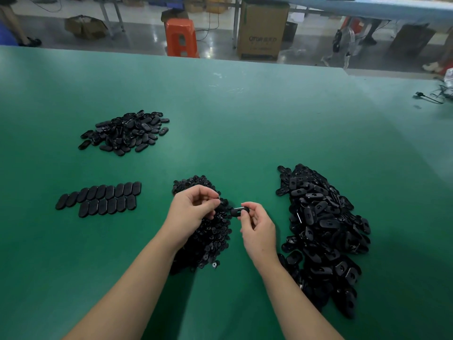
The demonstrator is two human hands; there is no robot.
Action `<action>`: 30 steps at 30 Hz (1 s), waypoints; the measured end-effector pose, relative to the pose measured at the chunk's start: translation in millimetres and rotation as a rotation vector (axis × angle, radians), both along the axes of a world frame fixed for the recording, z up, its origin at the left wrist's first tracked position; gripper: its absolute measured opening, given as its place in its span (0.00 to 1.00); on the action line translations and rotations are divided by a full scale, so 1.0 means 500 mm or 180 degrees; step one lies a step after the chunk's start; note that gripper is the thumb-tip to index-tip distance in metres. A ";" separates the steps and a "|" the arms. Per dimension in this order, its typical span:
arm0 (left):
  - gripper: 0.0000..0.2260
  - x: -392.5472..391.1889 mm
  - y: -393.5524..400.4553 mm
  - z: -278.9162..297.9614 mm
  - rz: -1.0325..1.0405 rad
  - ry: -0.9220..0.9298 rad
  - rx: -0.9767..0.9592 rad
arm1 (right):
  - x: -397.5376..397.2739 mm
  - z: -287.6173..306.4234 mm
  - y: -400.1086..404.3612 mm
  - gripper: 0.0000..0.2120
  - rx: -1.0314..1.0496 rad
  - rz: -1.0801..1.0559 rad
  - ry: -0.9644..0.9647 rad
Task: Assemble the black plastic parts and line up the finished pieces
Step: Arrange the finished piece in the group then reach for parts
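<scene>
1. Your right hand (257,224) pinches one black oval shell (239,211) between thumb and fingertips; it sits in the air just above the green table (232,114), right between your two hands.
2. Your left hand (193,212) has its fingers curled in close together, with the tips pinched near the shell; I think they hold a small round piece, but it is too tiny to see, so I cannot tell for sure.
3. Under your left hand lies the heap of small round pieces (208,236); a big pile of oval shells (321,231) lies to the right, near your right wrist.
4. To do this step well, hold the shell still and flat with the hollow side facing you; bring the little piece straight over its hole, then push until it sits snug (do not press at a slant, it may pop out).
5. Far to the left, the finished pieces (100,200) lie in two neat rows, touching side by side; your new one should go at the end of a row, tilted the same way.
6. Another pile of ovals (125,132) sits behind the rows, well apart from your hands.
7. Past the table edge stand an orange stool (181,38) and a brown box (262,30).
</scene>
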State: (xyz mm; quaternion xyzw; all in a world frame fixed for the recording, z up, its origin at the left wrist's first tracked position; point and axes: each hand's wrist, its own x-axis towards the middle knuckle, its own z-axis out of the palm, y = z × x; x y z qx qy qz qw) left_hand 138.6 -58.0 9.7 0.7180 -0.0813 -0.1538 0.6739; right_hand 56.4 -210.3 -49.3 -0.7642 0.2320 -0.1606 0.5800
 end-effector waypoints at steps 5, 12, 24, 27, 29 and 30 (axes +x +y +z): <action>0.09 -0.010 -0.023 -0.005 -0.0047 0.0120 -0.0119 | 0.002 -0.003 0.001 0.09 0.0044 -0.0047 -0.0038; 0.05 -0.008 -0.036 -0.013 0.0135 0.0453 -0.0243 | 0.002 -0.006 -0.001 0.08 0.0077 -0.0052 -0.0025; 0.09 -0.017 -0.051 -0.013 0.0057 0.0654 -0.0188 | 0.003 -0.004 0.001 0.09 0.0084 -0.0099 -0.0083; 0.05 -0.019 -0.050 -0.012 -0.0062 0.0598 -0.0021 | 0.004 -0.003 0.002 0.09 0.0084 -0.0108 -0.0071; 0.03 -0.021 -0.049 -0.011 -0.0096 0.0588 0.0041 | 0.004 0.000 0.003 0.08 0.0075 -0.0117 -0.0070; 0.02 -0.022 -0.050 -0.010 -0.0099 0.0588 0.0055 | 0.004 0.000 0.002 0.08 0.0066 -0.0123 -0.0068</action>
